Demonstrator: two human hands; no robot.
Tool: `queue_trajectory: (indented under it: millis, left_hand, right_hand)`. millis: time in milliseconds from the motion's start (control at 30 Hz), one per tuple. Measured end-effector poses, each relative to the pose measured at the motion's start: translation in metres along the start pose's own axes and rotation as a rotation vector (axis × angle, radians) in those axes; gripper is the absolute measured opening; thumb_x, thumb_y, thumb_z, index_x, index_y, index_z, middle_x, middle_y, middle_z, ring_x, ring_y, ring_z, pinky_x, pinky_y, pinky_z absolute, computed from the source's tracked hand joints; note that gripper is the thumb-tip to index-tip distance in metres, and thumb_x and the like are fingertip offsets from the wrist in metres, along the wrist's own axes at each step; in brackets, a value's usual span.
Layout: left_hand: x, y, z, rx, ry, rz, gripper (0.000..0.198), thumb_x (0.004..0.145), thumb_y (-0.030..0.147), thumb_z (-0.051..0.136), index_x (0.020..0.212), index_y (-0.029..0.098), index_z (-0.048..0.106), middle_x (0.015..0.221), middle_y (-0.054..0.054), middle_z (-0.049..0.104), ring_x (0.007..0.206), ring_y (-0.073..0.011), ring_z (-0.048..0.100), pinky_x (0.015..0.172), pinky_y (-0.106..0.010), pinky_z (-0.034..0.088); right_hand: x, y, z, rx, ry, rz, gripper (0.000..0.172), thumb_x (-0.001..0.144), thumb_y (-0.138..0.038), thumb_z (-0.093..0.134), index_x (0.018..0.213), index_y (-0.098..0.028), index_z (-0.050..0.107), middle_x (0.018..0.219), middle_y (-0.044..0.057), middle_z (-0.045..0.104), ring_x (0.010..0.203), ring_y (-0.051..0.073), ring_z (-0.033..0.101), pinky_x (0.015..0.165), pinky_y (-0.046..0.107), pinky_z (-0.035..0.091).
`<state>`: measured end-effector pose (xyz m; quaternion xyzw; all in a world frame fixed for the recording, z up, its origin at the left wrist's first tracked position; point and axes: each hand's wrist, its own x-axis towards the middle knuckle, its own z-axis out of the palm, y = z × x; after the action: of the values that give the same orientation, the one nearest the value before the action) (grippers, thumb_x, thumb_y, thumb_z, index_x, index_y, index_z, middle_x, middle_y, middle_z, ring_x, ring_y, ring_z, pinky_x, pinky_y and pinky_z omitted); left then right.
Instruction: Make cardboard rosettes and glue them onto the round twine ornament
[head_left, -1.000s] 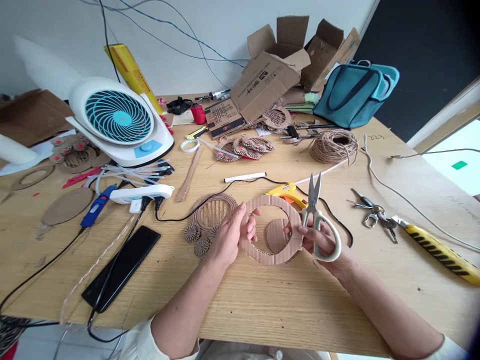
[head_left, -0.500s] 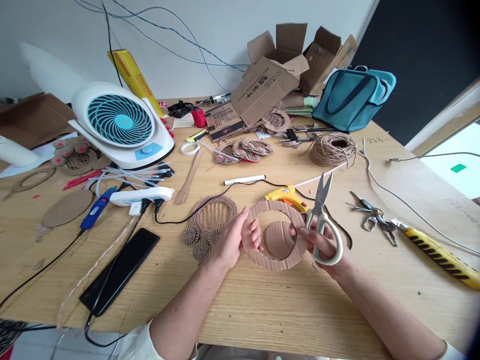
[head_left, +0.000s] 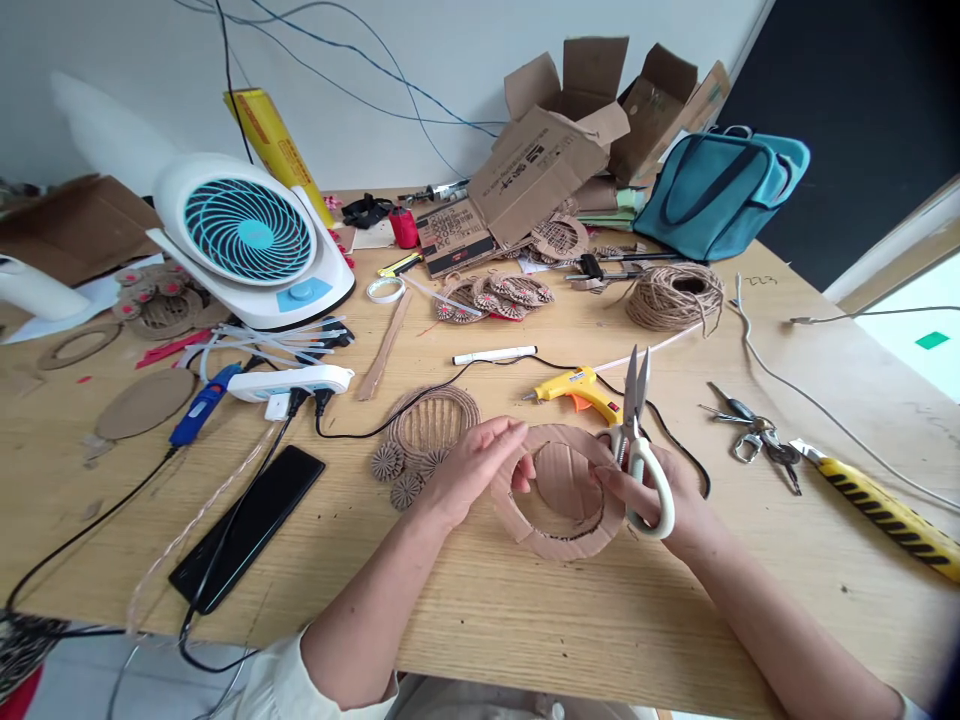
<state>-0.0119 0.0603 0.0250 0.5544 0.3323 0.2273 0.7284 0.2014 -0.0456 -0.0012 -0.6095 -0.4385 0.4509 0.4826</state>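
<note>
A brown corrugated cardboard ring (head_left: 551, 540) lies low over the table in front of me. My left hand (head_left: 472, 470) pinches its left rim, fingers closed on it. My right hand (head_left: 660, 495) grips white-handled scissors (head_left: 637, 445), blades pointing up and away, and its fingertips also touch the ring's right rim. Inside the ring lies a cut-out cardboard disc (head_left: 564, 478). Behind the ring sits a yellow glue gun (head_left: 576, 388).
A woven cardboard round with small rosettes (head_left: 431, 425) lies left of my hands. A black phone (head_left: 247, 525), power strip (head_left: 289, 382), white fan (head_left: 251, 240), twine coil (head_left: 673, 295), keys (head_left: 754, 435), yellow utility knife (head_left: 885, 515), marker (head_left: 493, 354), boxes and a teal bag (head_left: 720, 190) crowd the table.
The ring has tipped from nearly upright down toward the table. Both hands sank with it, and the scissors swung slightly left.
</note>
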Motion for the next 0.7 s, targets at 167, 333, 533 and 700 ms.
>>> queue_trajectory:
  millis: [167, 333, 533, 700]
  left_hand:
    - [-0.003, 0.001, 0.006, 0.191, -0.017, 0.052, 0.035, 0.088, 0.05, 0.065, 0.081, 0.016, 0.059, 0.071, 0.001, 0.062, 0.047, -0.0053, 0.048, 0.049, -0.019, 0.037]
    - [-0.003, -0.006, 0.011, 0.078, 0.034, -0.004, 0.039, 0.088, 0.048, 0.062, 0.068, 0.019, 0.047, 0.057, 0.007, 0.044, 0.042, -0.0038, 0.033, 0.04, -0.017, 0.022]
    - [-0.002, -0.007, 0.012, 0.013, 0.017, -0.03, 0.043, 0.087, 0.058, 0.063, 0.074, 0.018, 0.052, 0.059, 0.005, 0.049, 0.042, -0.003, 0.033, 0.04, -0.017, 0.02]
    - [0.0, -0.005, 0.008, -0.063, 0.151, 0.042, 0.037, 0.089, 0.05, 0.061, 0.074, 0.019, 0.046, 0.059, 0.006, 0.051, 0.04, -0.002, 0.034, 0.041, -0.015, 0.024]
  right_hand:
    - [-0.006, -0.013, 0.011, -0.032, -0.125, -0.076, 0.022, 0.073, -0.037, 0.076, 0.08, -0.022, 0.061, 0.063, -0.001, 0.057, 0.055, 0.013, 0.047, 0.05, 0.027, 0.041]
    - [-0.008, -0.014, 0.015, -0.047, -0.165, -0.067, 0.02, 0.074, -0.035, 0.076, 0.078, -0.022, 0.061, 0.063, -0.001, 0.057, 0.055, 0.013, 0.047, 0.048, 0.025, 0.041]
    - [-0.005, -0.005, 0.01, -0.041, -0.182, -0.014, 0.028, 0.079, -0.046, 0.074, 0.08, -0.021, 0.063, 0.066, 0.001, 0.059, 0.057, 0.013, 0.049, 0.05, 0.026, 0.042]
    - [0.0, -0.002, 0.007, 0.035, -0.121, -0.038, 0.029, 0.082, -0.049, 0.072, 0.084, -0.022, 0.061, 0.076, 0.003, 0.065, 0.069, 0.017, 0.056, 0.061, 0.029, 0.047]
